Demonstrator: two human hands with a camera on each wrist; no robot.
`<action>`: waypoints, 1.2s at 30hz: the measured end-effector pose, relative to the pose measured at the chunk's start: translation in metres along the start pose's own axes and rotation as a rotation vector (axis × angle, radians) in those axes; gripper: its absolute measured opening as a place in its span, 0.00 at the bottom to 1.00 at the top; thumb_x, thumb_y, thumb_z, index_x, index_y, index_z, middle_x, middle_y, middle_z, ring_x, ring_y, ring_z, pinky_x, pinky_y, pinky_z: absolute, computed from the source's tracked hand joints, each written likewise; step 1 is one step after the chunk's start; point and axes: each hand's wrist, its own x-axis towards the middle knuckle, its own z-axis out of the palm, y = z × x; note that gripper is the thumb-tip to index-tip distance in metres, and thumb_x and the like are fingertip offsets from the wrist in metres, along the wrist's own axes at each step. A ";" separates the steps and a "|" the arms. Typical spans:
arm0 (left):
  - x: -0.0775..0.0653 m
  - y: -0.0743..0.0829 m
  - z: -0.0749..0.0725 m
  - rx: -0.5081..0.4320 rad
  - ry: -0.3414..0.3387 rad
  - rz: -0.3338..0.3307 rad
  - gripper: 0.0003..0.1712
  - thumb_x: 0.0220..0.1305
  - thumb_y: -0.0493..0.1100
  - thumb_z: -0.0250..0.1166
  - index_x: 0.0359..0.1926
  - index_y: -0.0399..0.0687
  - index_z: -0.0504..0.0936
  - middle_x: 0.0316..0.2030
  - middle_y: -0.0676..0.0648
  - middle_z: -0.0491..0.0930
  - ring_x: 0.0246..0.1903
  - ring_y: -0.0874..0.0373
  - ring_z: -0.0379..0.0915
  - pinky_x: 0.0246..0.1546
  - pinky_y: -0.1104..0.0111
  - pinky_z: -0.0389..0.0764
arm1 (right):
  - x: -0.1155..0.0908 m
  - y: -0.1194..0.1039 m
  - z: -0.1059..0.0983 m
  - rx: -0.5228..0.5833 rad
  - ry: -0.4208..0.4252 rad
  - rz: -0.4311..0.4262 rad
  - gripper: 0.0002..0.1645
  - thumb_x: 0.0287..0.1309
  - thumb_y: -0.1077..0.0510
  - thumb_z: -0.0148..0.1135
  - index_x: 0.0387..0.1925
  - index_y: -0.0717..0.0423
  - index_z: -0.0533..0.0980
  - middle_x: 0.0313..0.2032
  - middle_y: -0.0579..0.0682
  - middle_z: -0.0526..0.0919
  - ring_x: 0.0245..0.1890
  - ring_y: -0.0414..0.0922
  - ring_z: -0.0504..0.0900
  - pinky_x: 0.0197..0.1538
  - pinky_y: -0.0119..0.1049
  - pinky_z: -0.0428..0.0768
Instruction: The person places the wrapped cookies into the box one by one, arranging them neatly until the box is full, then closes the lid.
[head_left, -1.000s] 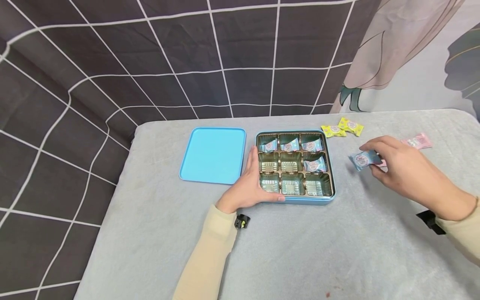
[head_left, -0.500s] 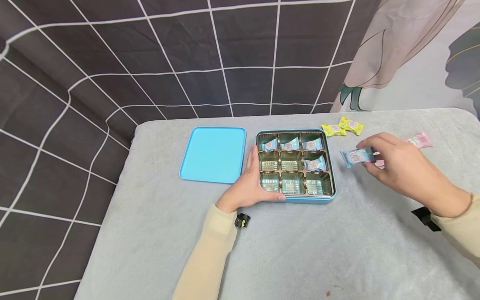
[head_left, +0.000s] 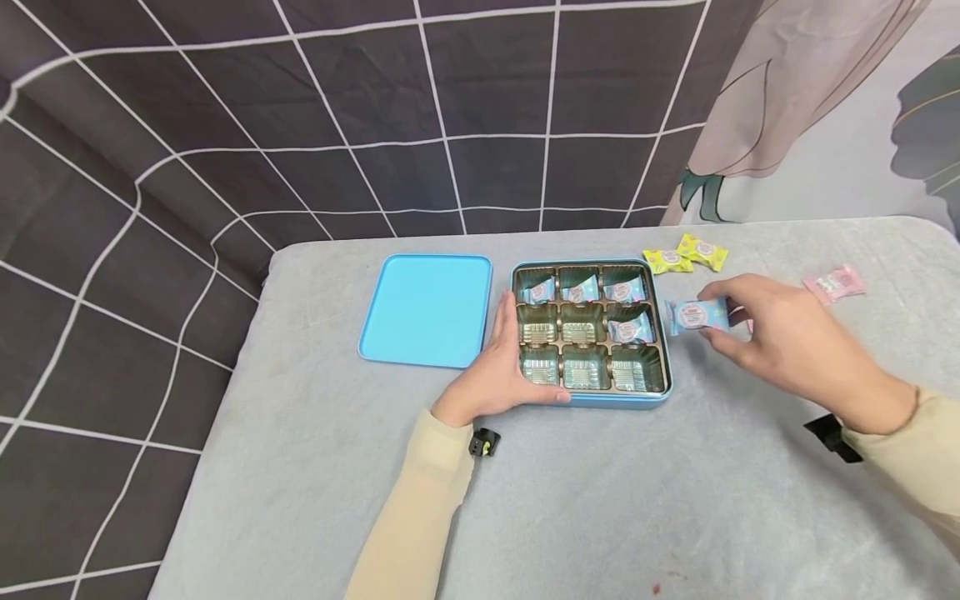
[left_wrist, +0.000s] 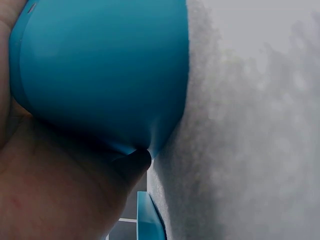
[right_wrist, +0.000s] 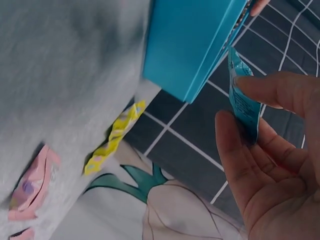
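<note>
The right hand over there has thumb and fingers clamped on a blue-wrapped candy, pinched at one end so the rest sticks out to the left of the fingertips. It is held up off the grey worktop, right beside the blue box; from here I can't tell whether its free end touches the rim.

The left hand is spread around the box's near left corner, fingers straight along the left wall, thumb apart from them and lying along the near wall.

Right of those left fingers, inside the box, is a gold-brown tray in nine compartments. Three blue candies sit across the far row, and a fourth candy is at the right of the middle row, just left of the one the right fingers hold.

Beyond the right fingers, near the box's far right corner, lie two yellow candies. Past the knuckles is a pink candy, with another pink one mostly hidden by the hand. Left of the left fingers, a blue lid lies flat, just apart from the box.
</note>
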 end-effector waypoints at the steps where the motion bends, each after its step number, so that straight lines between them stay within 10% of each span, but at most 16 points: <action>1: 0.000 0.000 0.000 -0.003 0.000 0.001 0.87 0.44 0.66 0.80 0.76 0.52 0.16 0.77 0.50 0.14 0.76 0.59 0.18 0.73 0.53 0.51 | 0.001 -0.001 0.001 0.004 0.004 -0.001 0.25 0.36 0.68 0.77 0.41 0.57 0.80 0.36 0.50 0.85 0.28 0.47 0.83 0.36 0.26 0.72; 36: -0.001 0.001 -0.001 -0.019 -0.006 -0.006 0.87 0.44 0.66 0.80 0.76 0.55 0.15 0.77 0.51 0.13 0.75 0.59 0.17 0.73 0.52 0.51 | 0.027 -0.031 0.027 0.069 -0.021 0.007 0.21 0.46 0.62 0.75 0.44 0.58 0.80 0.36 0.50 0.84 0.31 0.45 0.79 0.35 0.45 0.77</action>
